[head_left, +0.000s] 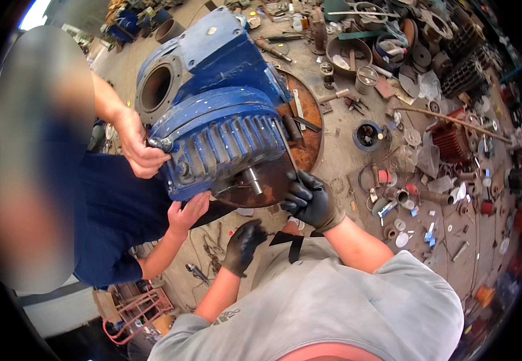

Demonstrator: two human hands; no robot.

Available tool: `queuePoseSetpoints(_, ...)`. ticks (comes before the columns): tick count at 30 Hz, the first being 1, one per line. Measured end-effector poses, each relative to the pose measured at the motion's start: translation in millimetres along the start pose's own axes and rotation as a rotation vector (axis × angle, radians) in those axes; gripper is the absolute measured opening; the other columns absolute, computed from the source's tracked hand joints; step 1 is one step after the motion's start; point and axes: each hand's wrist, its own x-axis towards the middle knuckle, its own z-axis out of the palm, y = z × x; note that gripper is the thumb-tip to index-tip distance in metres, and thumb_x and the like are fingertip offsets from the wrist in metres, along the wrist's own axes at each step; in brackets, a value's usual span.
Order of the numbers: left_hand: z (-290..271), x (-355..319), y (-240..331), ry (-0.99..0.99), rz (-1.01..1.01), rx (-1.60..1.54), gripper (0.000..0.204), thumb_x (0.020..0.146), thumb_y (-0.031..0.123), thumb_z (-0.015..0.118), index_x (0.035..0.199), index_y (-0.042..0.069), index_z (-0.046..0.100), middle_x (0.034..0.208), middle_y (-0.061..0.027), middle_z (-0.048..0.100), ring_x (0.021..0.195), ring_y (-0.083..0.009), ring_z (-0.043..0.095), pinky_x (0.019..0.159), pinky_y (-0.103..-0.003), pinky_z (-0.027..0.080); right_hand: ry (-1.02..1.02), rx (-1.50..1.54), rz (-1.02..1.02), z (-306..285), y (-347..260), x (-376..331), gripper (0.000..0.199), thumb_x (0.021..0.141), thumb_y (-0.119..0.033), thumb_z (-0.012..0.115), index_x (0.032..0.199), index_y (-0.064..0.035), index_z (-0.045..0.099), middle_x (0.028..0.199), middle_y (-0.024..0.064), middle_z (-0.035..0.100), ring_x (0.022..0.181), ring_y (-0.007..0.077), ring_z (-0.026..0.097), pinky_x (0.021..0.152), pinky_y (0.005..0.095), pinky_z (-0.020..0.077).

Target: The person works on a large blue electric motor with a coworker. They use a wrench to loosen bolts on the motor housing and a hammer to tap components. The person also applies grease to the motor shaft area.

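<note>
right hand (312,201): fingers clamped on rod (286,150), seemingly | left hand (244,243): fingers loosely curled, empty | gearbox (222,129): blue

gearbox housing (219,114) sits on a round plate (306,129) on the floor (339,162), ahead of you, with its shaft (252,180) pointing toward you. your right hand (310,198) is at the plate's near edge, just right of the shaft; your left hand (244,243) hangs below it, apart. a co-worker's hands (140,147) touch the housing's left side. loose parts (429,180) lie spread across the floor to your right and behind the housing.
</note>
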Motion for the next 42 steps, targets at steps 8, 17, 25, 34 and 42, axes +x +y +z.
queuePoseSetpoints(8,-146.1,-87.9,-127.9,0.398,-0.014,0.349,0.03,0.102,0.013,0.065,0.127,-0.002,0.07,0.107,-0.0126,0.078,0.093,-0.0183,0.074,0.083,-0.03,0.057,0.27,-1.115,-0.117,-36.4,-2.3,-94.3,0.044,0.116,-0.034,0.041,0.124,0.0034,0.063,0.069,-0.0016,0.052,0.066,0.0103,0.053,0.072,0.0295,0.0512)
queuePoseSetpoints(17,-303.6,-124.2,-231.8,0.283,-0.634,0.767,0.04,0.1,0.036,0.063,0.119,0.003,0.075,0.106,-0.0106,0.079,0.09,-0.019,0.074,0.082,-0.035,0.058,0.309,-1.964,-0.092,-39.1,52.5,-183.2,0.038,0.106,-0.017,0.055,0.139,-0.0017,0.063,0.098,0.009,0.077,0.088,0.0175,0.071,0.083,0.0328,0.0564)
queuePoseSetpoints(25,-456.5,-93.3,-338.3,0.2,-0.135,0.811,0.038,0.102,0.039,0.058,0.104,0.007,0.077,0.096,-0.0093,0.079,0.088,-0.0224,0.073,0.085,-0.041,0.055,0.568,-1.956,0.072,-89.7,198.3,-205.4,0.036,0.107,-0.016,0.056,0.138,0.0004,0.064,0.09,0.0073,0.075,0.085,0.015,0.071,0.081,0.032,0.0563)
queuePoseSetpoints(34,-475.1,-91.2,-361.7,0.538,-0.357,0.472,0.055,0.093,0.033,0.078,0.14,0.007,0.065,0.104,-0.0129,0.075,0.084,-0.0214,0.07,0.078,-0.039,0.058,0.794,-1.663,0.433,-183.2,311.4,-144.2,0.027,0.106,-0.012,0.055,0.122,0.0067,0.065,0.088,0.0102,0.073,0.077,0.0149,0.069,0.071,0.0315,0.0569)
queuePoseSetpoints(42,-521.2,141.9,-509.6,0.498,-0.441,0.639,0.094,0.081,0.034,0.089,0.16,0.017,0.041,0.149,-0.021,0.054,0.134,-0.0375,0.059,0.108,-0.044,0.053,1.033,-1.252,0.467,-497.3,315.1,-67.7,0.028,0.107,-0.006,0.056,0.133,0.0014,0.064,0.092,0.0061,0.068,0.077,0.0124,0.066,0.078,0.0265,0.057)
